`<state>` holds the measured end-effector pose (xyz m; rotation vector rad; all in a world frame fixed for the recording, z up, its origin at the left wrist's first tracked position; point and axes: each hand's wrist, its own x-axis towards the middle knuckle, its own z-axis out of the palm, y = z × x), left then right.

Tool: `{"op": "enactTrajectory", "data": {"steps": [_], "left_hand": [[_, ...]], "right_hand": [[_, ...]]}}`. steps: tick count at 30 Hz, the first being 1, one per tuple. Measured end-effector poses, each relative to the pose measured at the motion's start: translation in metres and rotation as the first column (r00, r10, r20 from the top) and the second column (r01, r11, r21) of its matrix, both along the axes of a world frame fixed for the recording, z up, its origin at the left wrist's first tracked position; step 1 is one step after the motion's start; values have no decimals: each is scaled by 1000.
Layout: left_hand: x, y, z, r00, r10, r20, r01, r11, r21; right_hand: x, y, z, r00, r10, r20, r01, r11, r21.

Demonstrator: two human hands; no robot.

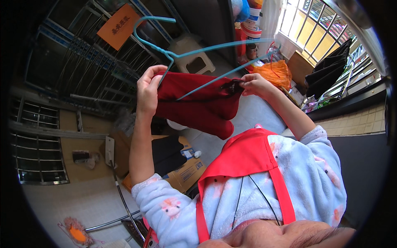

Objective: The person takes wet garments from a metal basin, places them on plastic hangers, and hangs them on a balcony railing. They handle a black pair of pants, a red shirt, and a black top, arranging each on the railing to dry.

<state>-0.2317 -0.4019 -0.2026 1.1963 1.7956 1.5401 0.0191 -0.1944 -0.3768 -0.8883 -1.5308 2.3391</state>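
Observation:
A dark red garment (pixel 195 108) is stretched between my two hands, with a black patterned part at its right end. My left hand (pixel 149 90) pinches the garment's left edge together with part of a light blue clothes hanger (pixel 211 48). The hanger's hook points up and left, and one of its arms slants down into the garment. My right hand (pixel 256 85) grips the black part at the garment's right edge, below the hanger's far end.
A beige plastic stool (pixel 197 57) stands beyond the garment. An orange bag (pixel 274 73) and stacked buckets (pixel 252 23) are at the back right, near dark cloth (pixel 328 69) at a barred window. Flattened cardboard (pixel 189 175) with black fabric (pixel 167 153) lies on the floor. Metal racks (pixel 102 65) fill the left.

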Motion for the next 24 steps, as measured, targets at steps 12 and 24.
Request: {"op": "enactTrajectory", "data": {"steps": [12,24], "left_hand": [[-18,-16,-24,115,326,-938,-198,933,300],[-43,9,-27,661,174,-730,-123,985,123]], "right_hand": [[15,-5,36,915,-277,-294,396,759,517],[21,0,40,946,-322,-37,324,944,57]]}}
